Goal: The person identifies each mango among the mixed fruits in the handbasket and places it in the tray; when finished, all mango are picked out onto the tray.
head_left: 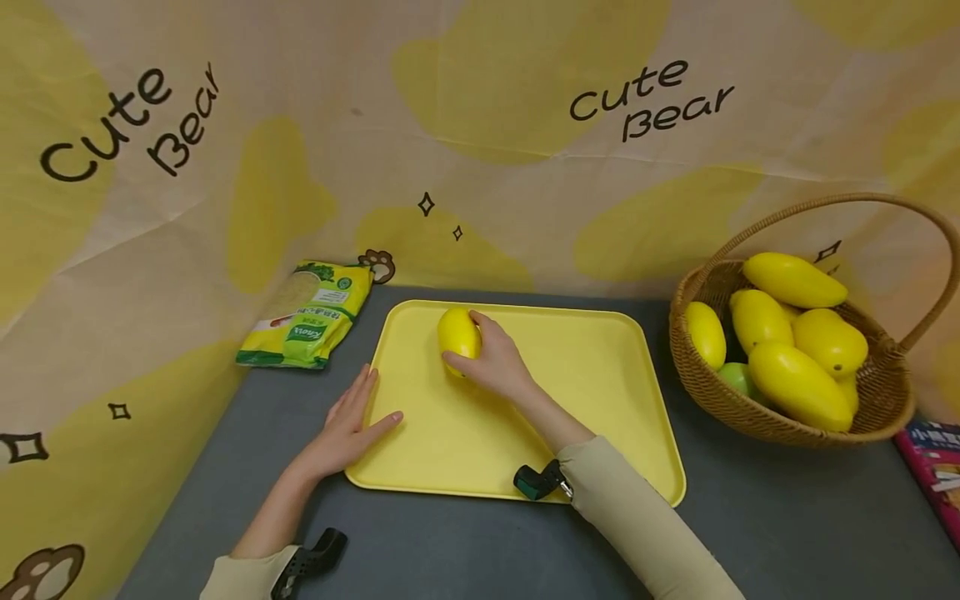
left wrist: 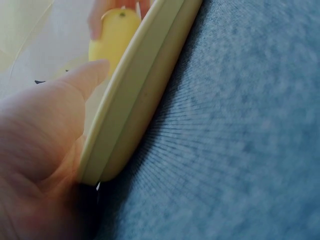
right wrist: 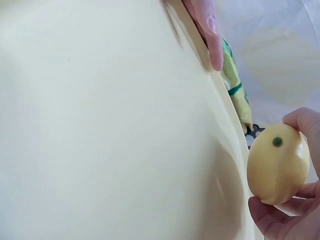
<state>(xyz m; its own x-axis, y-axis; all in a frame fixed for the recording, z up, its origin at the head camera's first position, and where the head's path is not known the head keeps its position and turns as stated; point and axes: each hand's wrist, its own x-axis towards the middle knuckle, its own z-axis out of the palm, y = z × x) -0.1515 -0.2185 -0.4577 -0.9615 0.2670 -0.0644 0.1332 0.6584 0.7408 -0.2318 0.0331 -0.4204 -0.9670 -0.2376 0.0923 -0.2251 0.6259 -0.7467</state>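
Observation:
A yellow mango [head_left: 458,332] is gripped in my right hand [head_left: 495,362], over the far left part of the yellow tray [head_left: 585,400]. In the right wrist view my thumb and fingers close around the sides of the mango [right wrist: 278,167], its green stem spot facing the camera. Whether the mango touches the tray I cannot tell. My left hand [head_left: 343,429] lies along the tray's left rim with straight fingers, the thumb spread inward over the tray. From the left wrist, the tray's side [left wrist: 145,95] shows close to the palm.
A wicker basket [head_left: 780,429] with several mangoes and a green fruit stands to the right of the tray. At the back left lies a yellow-green Knorr packet [head_left: 307,317]. A pink package [head_left: 933,475] lies at the right edge. A printed cloth [head_left: 487,125] hangs behind the grey table.

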